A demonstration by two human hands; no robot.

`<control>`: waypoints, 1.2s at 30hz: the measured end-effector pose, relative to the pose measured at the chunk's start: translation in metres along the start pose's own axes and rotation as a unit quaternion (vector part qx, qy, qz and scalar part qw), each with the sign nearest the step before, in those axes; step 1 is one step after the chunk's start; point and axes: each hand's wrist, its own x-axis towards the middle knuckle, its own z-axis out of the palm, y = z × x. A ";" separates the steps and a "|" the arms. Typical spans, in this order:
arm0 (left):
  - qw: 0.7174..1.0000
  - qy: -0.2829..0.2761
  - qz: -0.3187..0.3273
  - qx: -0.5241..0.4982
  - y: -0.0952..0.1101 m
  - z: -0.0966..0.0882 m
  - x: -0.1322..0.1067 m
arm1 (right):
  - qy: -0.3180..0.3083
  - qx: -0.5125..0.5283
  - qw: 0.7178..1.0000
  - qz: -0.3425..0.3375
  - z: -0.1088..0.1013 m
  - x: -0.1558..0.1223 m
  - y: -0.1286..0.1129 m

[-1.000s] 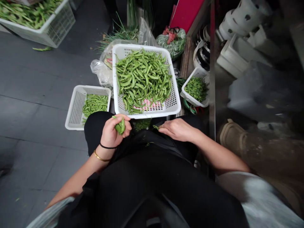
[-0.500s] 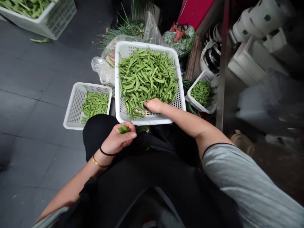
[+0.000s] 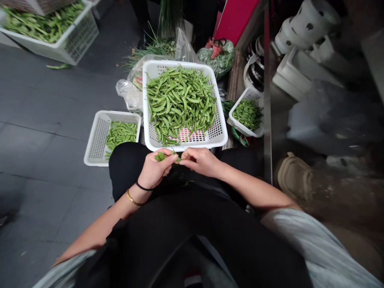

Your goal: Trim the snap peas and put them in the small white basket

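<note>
My left hand (image 3: 158,167) is closed around a few snap pea pods (image 3: 161,156) just above my lap. Close against it, my right hand (image 3: 201,161) pinches a pod (image 3: 179,159) between thumb and fingers; the two hands almost meet at its ends. In front of them stands a large white basket (image 3: 222,134), its perforated floor showing at the near side. A heap of green pods (image 3: 183,100) fills most of it. To the left, a smaller white basket (image 3: 93,140) holds more pods (image 3: 121,134), partly hidden by my knee.
A small basket (image 3: 232,117) of leafy greens stands at the right beside a metal edge (image 3: 268,100). Plastic bags (image 3: 130,94) and spring onions (image 3: 154,50) lie behind the large basket. A crate (image 3: 81,46) of greens sits far left; a person's dark boot (image 3: 144,40) shows behind.
My right hand has come out of the pod heap in the large basket, back towards me, and now holds a pod against my left hand. The view has shifted slightly.
</note>
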 end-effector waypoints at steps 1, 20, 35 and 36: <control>0.999 -0.009 -0.023 -0.037 0.001 0.001 -0.002 | 0.027 -0.013 0.999 -0.032 0.001 -0.004 0.000; 0.937 -0.291 -0.188 -0.044 0.004 -0.010 -0.018 | -0.028 -0.179 0.977 -0.116 -0.035 -0.032 -0.025; 0.989 0.033 0.137 0.047 0.021 -0.012 -0.023 | -0.195 0.123 0.964 0.135 -0.032 -0.032 -0.029; 0.994 0.007 0.101 -0.029 0.021 -0.017 -0.019 | -0.227 0.085 0.961 0.133 -0.043 -0.032 -0.025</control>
